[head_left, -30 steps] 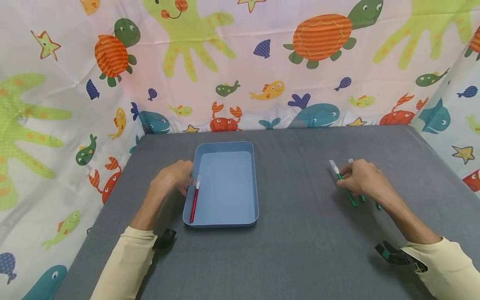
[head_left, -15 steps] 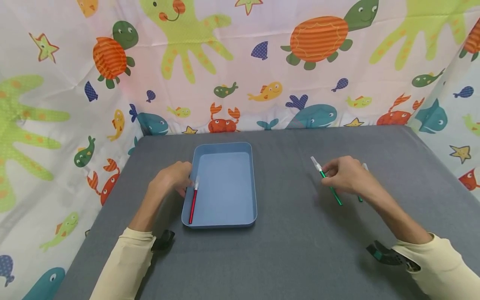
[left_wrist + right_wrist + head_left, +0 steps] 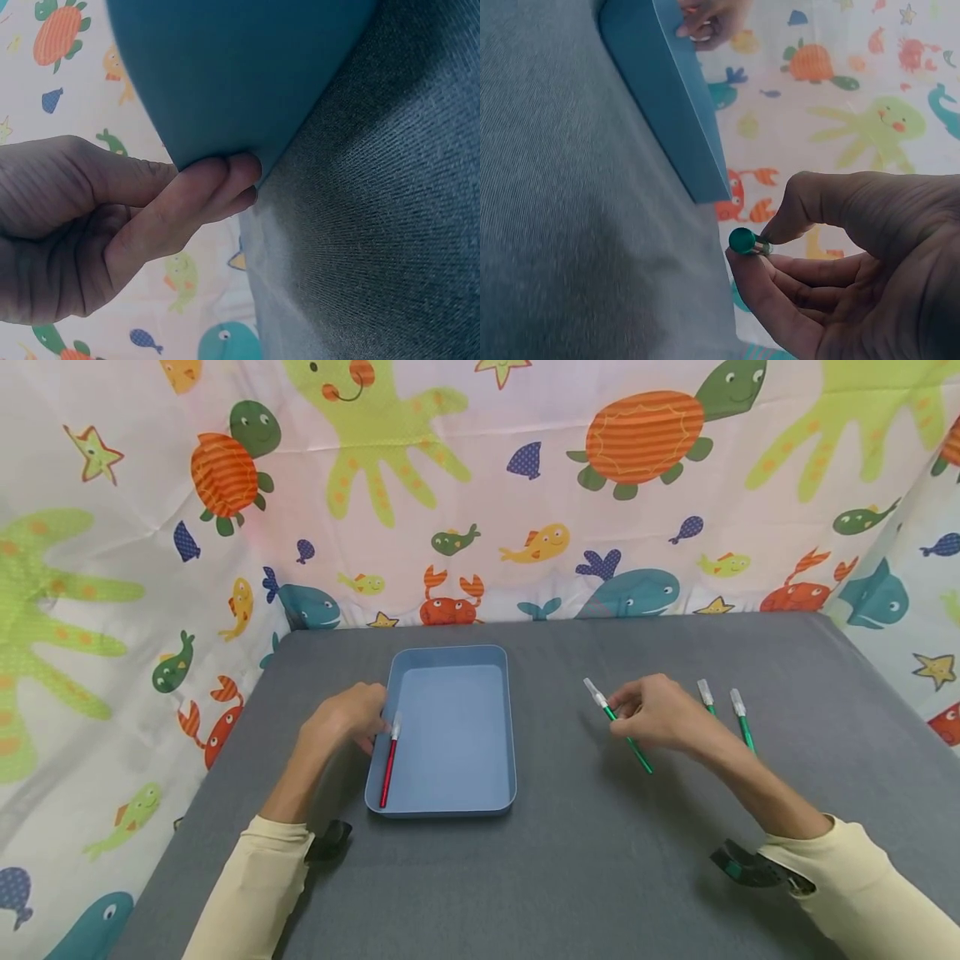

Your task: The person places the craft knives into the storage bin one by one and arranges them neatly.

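Note:
A shallow blue tray (image 3: 453,802) lies left of the middle of the table, with a red craft knife (image 3: 388,768) with a clear cap along its left side. My left hand (image 3: 348,714) pinches the tray's left wall, thumb and fingers at its edge in the left wrist view. Right of the tray, my right hand (image 3: 652,714) pinches a green craft knife (image 3: 638,755) with a clear cap between thumb and fingertips. Its cap points up and left, away from me. In the right wrist view the round green end (image 3: 742,241) shows between the fingers.
Two more green craft knives, one (image 3: 707,695) partly behind my right arm and another (image 3: 742,720) beside it, lie on the grey table (image 3: 570,860) at the right. A curtain (image 3: 480,485) printed with sea animals borders the table's back and sides.
My right hand has moved left toward the tray with the green craft knife, away from the other two, which now show more fully. My left hand has stayed at the tray's edge.

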Motion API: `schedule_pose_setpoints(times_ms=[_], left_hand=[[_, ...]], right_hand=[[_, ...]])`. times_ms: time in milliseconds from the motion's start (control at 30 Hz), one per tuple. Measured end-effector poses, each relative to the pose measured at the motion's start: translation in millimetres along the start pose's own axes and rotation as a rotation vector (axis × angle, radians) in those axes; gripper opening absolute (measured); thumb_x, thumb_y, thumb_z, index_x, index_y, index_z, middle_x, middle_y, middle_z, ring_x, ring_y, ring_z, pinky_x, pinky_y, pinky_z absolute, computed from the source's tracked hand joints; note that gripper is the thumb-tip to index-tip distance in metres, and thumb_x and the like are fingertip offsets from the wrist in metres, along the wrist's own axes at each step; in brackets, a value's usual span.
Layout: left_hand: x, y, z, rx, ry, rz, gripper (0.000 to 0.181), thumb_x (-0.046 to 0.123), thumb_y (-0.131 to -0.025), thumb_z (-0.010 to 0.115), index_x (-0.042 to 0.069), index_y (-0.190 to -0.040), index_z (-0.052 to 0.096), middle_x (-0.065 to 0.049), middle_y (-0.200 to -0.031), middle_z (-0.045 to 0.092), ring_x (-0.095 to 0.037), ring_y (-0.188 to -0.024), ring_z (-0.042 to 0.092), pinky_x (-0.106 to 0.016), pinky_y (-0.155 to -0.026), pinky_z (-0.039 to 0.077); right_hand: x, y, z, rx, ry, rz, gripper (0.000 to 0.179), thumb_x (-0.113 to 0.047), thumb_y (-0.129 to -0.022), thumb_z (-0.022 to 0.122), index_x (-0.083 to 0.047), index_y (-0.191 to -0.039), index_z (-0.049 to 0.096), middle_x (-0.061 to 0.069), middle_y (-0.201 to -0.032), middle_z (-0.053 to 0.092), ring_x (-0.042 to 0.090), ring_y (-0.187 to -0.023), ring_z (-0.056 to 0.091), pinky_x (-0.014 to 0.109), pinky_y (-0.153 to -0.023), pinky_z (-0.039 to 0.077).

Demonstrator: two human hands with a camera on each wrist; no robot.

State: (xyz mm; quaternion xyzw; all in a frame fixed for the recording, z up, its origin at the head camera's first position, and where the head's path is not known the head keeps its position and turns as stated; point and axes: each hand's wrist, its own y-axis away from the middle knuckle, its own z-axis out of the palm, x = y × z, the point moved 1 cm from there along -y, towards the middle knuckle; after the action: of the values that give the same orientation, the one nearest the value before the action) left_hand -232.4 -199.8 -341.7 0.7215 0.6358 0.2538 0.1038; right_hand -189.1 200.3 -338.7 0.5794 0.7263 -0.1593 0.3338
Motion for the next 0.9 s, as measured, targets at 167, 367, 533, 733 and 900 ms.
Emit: schedule_pose_setpoints(times_ms=[167,367,533,733,900], left_hand=[[0.0,1.7,-2.7,-0.008,-0.001,-0.010,0.038,0.007,-0.100,0.069,-0.010,-0.133,0.057,-0.022,-0.111,0.071,-0.023,-0.082,0.076,-0.044,-0.090,0.063],[0.1,1.5,-1.9,-0.006,0.007,-0.023,0.040,0.009,-0.100,0.069,-0.009,-0.134,0.056,-0.024,-0.115,0.070,-0.023,-0.084,0.076,-0.046,-0.094,0.061],[-0.5,1.3,-0.6,0.001,0.011,-0.012,0.039,0.009,-0.100,0.069,-0.009,-0.133,0.056,-0.023,-0.113,0.070,-0.022,-0.082,0.076,-0.047,-0.095,0.061],[-1.9,2.1,-0.9,0.017,-0.012,0.015,0.038,0.008,-0.100,0.068,-0.010,-0.132,0.057,-0.024,-0.113,0.071,-0.021,-0.078,0.077,-0.051,-0.098,0.059],[-0.2,2.3,0.5,0.021,-0.002,0.013,0.038,0.008,-0.100,0.069,-0.010,-0.132,0.058,-0.024,-0.113,0.071,-0.022,-0.080,0.076,-0.049,-0.096,0.061]], right_hand=[[-12,-5.6,8,-0.030,-0.042,-0.001,0.044,-0.007,-0.081,0.065,0.010,-0.122,0.068,0.012,-0.092,0.076,0.015,-0.060,0.061,0.031,-0.058,0.052],[-23,-11.3,16,-0.057,-0.118,0.014,0.044,-0.006,-0.084,0.065,0.008,-0.126,0.067,0.010,-0.092,0.072,0.018,-0.070,0.065,0.035,-0.067,0.059],[-33,-14.2,23,-0.062,-0.181,0.008,0.043,-0.006,-0.087,0.065,0.008,-0.128,0.066,0.009,-0.092,0.071,0.020,-0.075,0.067,0.039,-0.075,0.064],[-53,-22.5,39,-0.086,-0.265,-0.001,0.042,-0.004,-0.088,0.064,0.008,-0.128,0.066,0.010,-0.091,0.070,0.022,-0.078,0.069,0.042,-0.078,0.066],[-69,-31.6,55,-0.126,-0.322,-0.001,0.039,-0.003,-0.087,0.063,0.005,-0.125,0.068,0.008,-0.086,0.071,0.019,-0.076,0.069,0.042,-0.078,0.066]])
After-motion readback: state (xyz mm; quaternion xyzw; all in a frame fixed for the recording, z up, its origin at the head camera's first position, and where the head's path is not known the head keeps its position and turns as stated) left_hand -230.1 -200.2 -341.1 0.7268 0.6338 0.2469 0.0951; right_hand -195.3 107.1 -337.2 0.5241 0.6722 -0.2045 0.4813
